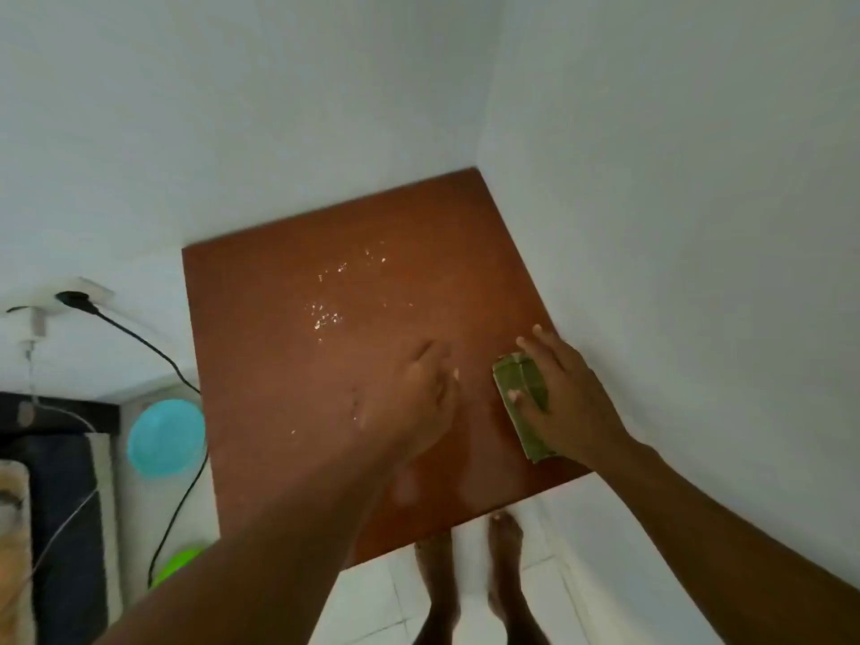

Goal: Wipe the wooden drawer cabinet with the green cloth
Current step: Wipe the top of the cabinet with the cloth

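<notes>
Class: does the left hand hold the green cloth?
No, the right hand presses the green cloth onto the cabinet top, apart from the left hand.

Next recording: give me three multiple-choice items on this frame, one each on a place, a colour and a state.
1. Where is the green cloth? A on a chair; B on the cabinet top beside the right wall; C in a drawer.
2. Colour of the cable plugged into the wall socket? A black; B red; C yellow.
3. The right hand: A hangs idle; B lifts the cloth; C presses the cloth on the top.
B: the cloth lies at the top's right edge. A: a black cable leaves the socket. C: its fingers lie over the cloth.
</notes>
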`<state>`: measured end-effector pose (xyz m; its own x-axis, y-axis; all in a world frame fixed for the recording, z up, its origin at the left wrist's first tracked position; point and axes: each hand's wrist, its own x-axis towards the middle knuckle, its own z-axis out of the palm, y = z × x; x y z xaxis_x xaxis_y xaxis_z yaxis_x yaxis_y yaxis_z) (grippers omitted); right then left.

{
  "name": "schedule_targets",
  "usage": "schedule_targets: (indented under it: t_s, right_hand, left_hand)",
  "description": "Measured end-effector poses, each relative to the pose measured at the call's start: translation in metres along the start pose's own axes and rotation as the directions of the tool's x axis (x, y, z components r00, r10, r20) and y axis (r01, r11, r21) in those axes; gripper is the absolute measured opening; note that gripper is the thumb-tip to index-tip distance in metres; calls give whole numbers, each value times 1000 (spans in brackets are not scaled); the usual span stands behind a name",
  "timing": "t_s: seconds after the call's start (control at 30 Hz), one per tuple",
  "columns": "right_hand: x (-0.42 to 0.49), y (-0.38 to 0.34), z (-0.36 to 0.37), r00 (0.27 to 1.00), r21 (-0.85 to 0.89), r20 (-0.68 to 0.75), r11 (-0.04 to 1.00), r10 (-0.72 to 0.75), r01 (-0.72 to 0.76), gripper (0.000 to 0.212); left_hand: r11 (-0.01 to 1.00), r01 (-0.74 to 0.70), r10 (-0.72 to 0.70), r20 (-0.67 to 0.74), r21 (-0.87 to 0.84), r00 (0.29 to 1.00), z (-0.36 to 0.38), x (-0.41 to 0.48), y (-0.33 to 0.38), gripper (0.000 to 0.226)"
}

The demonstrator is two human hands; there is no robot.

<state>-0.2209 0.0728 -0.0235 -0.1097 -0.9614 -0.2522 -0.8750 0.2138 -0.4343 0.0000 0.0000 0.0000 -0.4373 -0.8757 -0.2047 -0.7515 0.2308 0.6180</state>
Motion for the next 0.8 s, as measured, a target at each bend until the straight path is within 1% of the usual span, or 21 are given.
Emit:
schedule_targets:
  t_s: [0.07,0.13,0.2,0.27,0.33,0.43,0.5,0.53,0.6,0.67,0.7,0.77,0.8]
  right_hand:
    - [5,12,23,995,-145,-56,987,-82,73,75]
    - [3,24,45,988,-266,-67,957,-139,116,77]
    - [3,33,61,979,-323,-85,935,-184,147,75]
    - [4,38,68,966,-333,-139,929,-219,163,66]
    - [6,37,75,944,-259,-201,944,-260,205,57]
    - [21,27,73,916,-32,-301,963,-264,267,51]
    - [59,7,56,903,131,-359,945,-237,300,53]
    - [88,-7,43,890,186,-393,929,-229,321,53]
    - [157,-33,19,873,226,-434,912,-222,343,52]
    - [223,-55,2,890,207,-394,920,-232,332,52]
    - [249,-64,-2,906,193,-339,923,-254,332,52]
    - [282,-77,-1,932,127,-168,931,-320,343,52]
    - [290,-78,3,933,45,-78,934,-351,355,52]
  left_hand:
    - [995,-47,48,-9,89,999,21,7,-17,36]
    - [975,-99,100,1,198,995,42,7,-35,43]
    - [951,-120,128,-12,285,992,55,6,-46,48]
    - [938,-126,152,-58,323,987,62,4,-55,47]
    - [939,-137,168,-74,315,983,66,4,-59,45]
    - [932,-160,197,-84,324,977,64,5,-63,45]
    - [922,-187,227,-84,338,970,57,9,-66,43]
    - [919,-198,240,-84,342,967,53,14,-68,41]
    - [905,-220,266,-81,365,960,45,21,-71,39]
    - [892,-244,295,-82,382,952,44,24,-72,37]
    - [890,-246,302,-90,384,949,45,24,-73,37]
    - [893,-247,303,-97,376,948,48,25,-74,37]
    - [896,-246,298,-88,371,951,49,25,-74,37]
